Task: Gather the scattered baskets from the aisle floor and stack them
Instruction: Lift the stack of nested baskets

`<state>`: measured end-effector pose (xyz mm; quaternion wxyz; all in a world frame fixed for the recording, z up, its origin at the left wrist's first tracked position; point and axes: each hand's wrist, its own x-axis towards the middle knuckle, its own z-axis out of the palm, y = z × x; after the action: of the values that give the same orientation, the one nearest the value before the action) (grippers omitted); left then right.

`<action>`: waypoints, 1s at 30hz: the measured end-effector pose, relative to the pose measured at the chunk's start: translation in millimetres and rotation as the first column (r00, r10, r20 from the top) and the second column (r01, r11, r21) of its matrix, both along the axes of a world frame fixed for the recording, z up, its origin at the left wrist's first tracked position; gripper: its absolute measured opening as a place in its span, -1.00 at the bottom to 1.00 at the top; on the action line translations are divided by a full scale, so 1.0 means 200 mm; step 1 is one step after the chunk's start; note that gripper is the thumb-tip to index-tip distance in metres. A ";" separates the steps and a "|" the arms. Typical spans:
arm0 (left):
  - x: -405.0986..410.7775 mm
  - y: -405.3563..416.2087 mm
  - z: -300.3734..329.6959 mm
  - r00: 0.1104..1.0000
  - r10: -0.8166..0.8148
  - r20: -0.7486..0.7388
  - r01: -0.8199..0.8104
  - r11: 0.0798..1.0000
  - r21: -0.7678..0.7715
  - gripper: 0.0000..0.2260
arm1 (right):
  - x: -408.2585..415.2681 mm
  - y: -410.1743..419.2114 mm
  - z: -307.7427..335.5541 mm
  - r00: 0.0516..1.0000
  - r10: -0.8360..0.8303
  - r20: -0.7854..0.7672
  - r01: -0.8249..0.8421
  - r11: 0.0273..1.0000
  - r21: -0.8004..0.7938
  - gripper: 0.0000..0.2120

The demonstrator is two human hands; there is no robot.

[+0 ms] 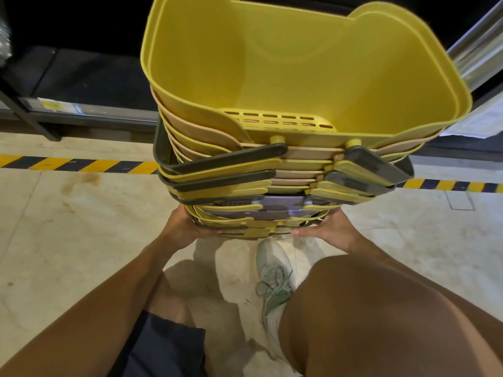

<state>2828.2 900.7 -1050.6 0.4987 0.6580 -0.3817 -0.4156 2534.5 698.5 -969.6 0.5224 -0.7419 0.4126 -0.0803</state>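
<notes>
A tall stack of nested baskets (275,164), mostly yellow with some tan and a purple one low down, stands upright in front of the person, handles folded down along the near side. The left hand (187,229) and right hand (326,229) clasp opposite sides of its base, fingers wrapped under the bottom rims. Below lies the pale floor (68,240), 1 light sneaker (275,278) and striped hazard tape (81,164) beyond.

Pale, stained floor (81,240) of a shop aisle.
A yellow-and-black striped tape line (81,165) runs across it; a light sneaker (275,278) stands on it.
</notes>
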 end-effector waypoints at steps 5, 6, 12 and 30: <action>0.04 0.00 -0.05 0.988 0.040 -0.152 -0.041 0.999 -0.002 -0.28 | -0.02 -0.08 0.03 0.994 -0.019 -0.111 0.027 0.997 0.069 -0.53; 0.04 0.00 -0.05 0.990 0.024 -0.137 -0.023 1.000 0.005 -0.32 | -0.01 -0.09 0.03 0.994 -0.019 -0.112 0.028 0.997 0.077 -0.52; 0.06 -0.02 -0.04 0.996 -0.028 0.079 0.023 0.998 0.063 -0.32 | 0.04 -0.10 0.02 0.999 -0.021 -0.032 0.024 0.995 0.100 -0.42; 0.24 -0.24 0.29 0.999 0.019 0.047 -0.019 1.000 0.010 -0.09 | 0.16 -0.27 0.24 0.993 -0.059 0.103 0.053 0.997 0.052 -0.59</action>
<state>2875.6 853.1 -993.1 0.4901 0.6737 -0.3849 -0.3973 2566.9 644.0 -922.2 0.5590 -0.7117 0.4072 -0.1234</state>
